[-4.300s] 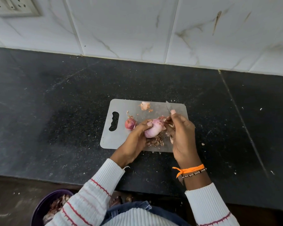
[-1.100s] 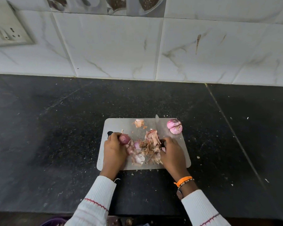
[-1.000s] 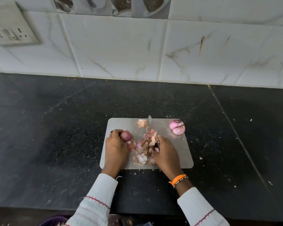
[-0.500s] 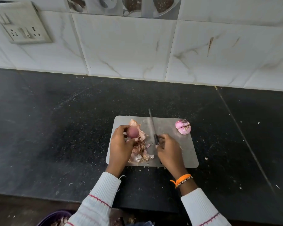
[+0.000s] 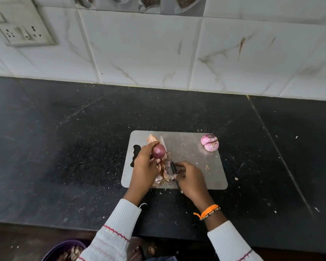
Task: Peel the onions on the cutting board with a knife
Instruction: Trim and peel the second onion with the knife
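A grey cutting board lies on the black counter. My left hand holds a small unpeeled red onion above the board's left part. My right hand grips the handle of a knife; its blade runs up and to the left, lying against a pile of onion skins between my hands. A peeled pink onion rests at the board's far right corner.
The black counter carries scattered peel flecks around the board. A tiled wall with a switch-and-socket plate stands behind. A purple bowl of peels sits below the counter's front edge at the lower left.
The knife has swept the skins leftward into a heap by my left hand. My left hand has lifted the unpeeled onion slightly. The peeled onion stays put at the far right.
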{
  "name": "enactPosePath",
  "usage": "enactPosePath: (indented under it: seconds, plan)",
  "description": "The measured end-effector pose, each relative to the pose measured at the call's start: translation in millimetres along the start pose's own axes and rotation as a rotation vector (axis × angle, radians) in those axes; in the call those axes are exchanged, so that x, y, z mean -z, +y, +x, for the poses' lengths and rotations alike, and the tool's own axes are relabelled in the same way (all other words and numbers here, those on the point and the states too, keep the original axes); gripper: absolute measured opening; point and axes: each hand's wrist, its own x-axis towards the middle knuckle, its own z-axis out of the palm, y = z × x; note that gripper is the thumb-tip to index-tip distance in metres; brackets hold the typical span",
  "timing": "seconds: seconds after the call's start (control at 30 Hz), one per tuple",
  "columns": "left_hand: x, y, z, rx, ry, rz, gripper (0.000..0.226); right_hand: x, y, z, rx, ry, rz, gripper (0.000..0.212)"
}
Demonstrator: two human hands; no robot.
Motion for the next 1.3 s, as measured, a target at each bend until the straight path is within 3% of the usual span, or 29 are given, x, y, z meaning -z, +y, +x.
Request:
enactPosePath:
  seconds: [0.13, 0.27, 0.37, 0.57, 0.83, 1.3]
  plan:
    - [-3, 6, 2, 0.047, -0.041, -0.072, 0.05, 14, 5, 2, -0.212, -0.076, 0.399, 0.033]
    - [-12, 15, 9, 0.025, -0.077, -0.027, 0.045, 24, 10, 2, -0.331, -0.039, 0.599, 0.023]
    - [-22, 21, 14, -0.033, -0.111, 0.073, 0.045, 31, 15, 0, -0.355, 0.025, 0.582, 0.02]
    - [-45, 25, 13, -0.091, -0.136, 0.172, 0.045, 33, 18, -11, -0.258, -0.034, 0.507, 0.011]
    - [-52, 22, 13, -0.074, -0.122, 0.236, 0.04, 29, 23, -12, -0.236, -0.034, 0.436, 0.018]
    - [-64, 15, 14, -0.029, -0.082, 0.173, 0.036, 33, 26, -18, -0.236, -0.02, 0.627, 0.024]
